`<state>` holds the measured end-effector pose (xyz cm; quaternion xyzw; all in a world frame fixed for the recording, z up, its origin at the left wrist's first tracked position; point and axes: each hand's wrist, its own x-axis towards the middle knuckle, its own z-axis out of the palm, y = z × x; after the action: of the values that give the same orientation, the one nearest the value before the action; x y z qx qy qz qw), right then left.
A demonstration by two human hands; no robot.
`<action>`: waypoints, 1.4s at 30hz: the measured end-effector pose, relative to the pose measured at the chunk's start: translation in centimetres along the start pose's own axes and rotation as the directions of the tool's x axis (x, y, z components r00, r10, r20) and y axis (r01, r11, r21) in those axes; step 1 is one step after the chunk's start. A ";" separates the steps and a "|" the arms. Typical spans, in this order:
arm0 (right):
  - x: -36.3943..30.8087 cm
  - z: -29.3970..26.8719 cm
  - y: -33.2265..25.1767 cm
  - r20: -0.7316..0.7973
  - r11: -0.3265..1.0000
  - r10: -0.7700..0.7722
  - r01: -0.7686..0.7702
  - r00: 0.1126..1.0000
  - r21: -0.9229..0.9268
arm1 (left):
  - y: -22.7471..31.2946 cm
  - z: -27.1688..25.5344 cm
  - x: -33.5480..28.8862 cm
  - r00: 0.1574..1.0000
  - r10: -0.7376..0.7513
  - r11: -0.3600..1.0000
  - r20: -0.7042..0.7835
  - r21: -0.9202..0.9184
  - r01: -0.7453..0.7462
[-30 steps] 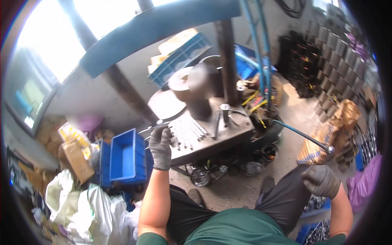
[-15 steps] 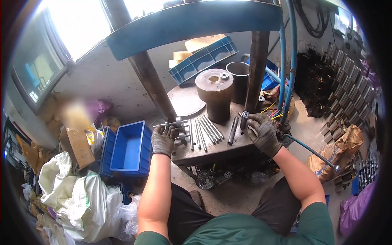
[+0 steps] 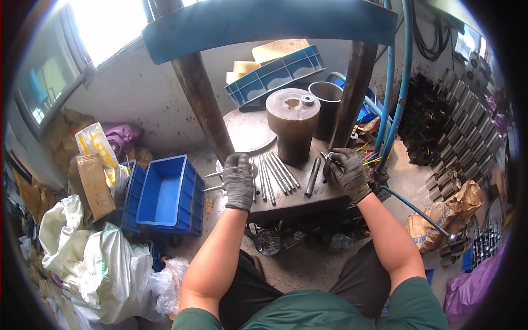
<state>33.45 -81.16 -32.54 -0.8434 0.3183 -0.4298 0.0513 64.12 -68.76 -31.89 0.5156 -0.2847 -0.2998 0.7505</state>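
My left hand (image 3: 238, 182), in a dark grey work glove, is closed over two metal shafts (image 3: 213, 188) at the left edge of the press table (image 3: 258, 210); their thin ends stick out to the left, and the rest is hidden by the glove. My right hand (image 3: 351, 175), gloved too, pinches the top of a small upright dark cylinder with a ring-shaped end (image 3: 329, 158) at the table's right side. Between my hands lie several slim steel shafts (image 3: 281, 171) in a fan and one thicker dark rod (image 3: 313, 177).
Behind the shafts stands a heavy round steel block (image 3: 293, 113) with a small bearing (image 3: 307, 100) on top, beside a dark hollow cylinder (image 3: 325, 93). Press columns (image 3: 202, 104) frame the table. Blue crates (image 3: 165, 192) and white sacks (image 3: 102, 264) are left; stacked metal tubes (image 3: 467, 121) right.
My left hand has turned and closed over the two shafts, which now lie further left with their ends beyond the table edge. My right hand's fingers have closed in over the small cylinder's top.
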 end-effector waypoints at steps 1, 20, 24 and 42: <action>0.0 0.2 -0.1 0.009 1.000 -0.002 0.002 1.000 -0.001 | -0.3 0.3 -0.9 0.990 0.117 0.993 0.076 0.003 -0.118; 10.2 -2.8 -7.1 -0.092 0.901 0.116 -0.066 0.989 0.428 | 0.5 6.5 -7.2 0.813 -0.035 0.422 0.581 0.746 -0.516; 15.3 -0.9 -5.8 -0.133 0.961 0.115 -0.076 0.984 0.266 | 0.1 7.0 -7.6 0.822 -0.025 0.416 0.569 0.754 -0.509; 16.7 0.1 -4.8 -0.056 0.989 0.033 -0.041 0.998 -0.141 | 0.6 5.6 -5.1 0.740 -0.482 0.829 0.469 0.517 0.212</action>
<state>43.05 -87.09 -19.27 -0.8271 0.3650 -0.4273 -0.0095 56.72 -68.14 -30.20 0.5960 -0.4548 -0.5099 0.4219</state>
